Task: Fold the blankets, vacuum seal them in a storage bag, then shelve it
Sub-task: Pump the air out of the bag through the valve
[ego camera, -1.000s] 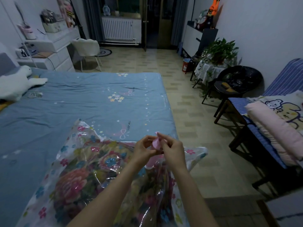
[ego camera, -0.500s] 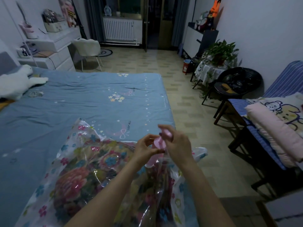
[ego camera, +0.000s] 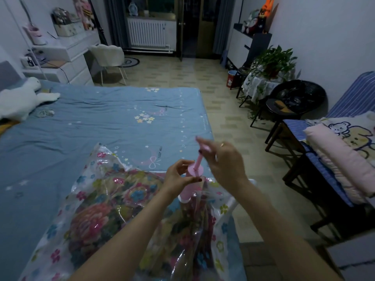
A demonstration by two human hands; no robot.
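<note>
A clear flowered bag [ego camera: 125, 216] with a floral blanket [ego camera: 95, 222] inside lies on the blue bed [ego camera: 85, 126], at its near right corner. A pink pump [ego camera: 191, 183] stands upright on the bag. The left hand [ego camera: 178, 179] curls its fingers and thumb around the pump's barrel just under the top cap. The right hand [ego camera: 223, 159] pinches the handle [ego camera: 205, 148], raised above the barrel on its thin rod. Folded pink bedding [ego camera: 341, 157] rests on a striped seat at right.

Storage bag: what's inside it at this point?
Through the clear storage bag, a folded floral blanket fills it. How many blankets lie inside cannot be told. The pink hand pump and both forearms cover the valve area.
</note>
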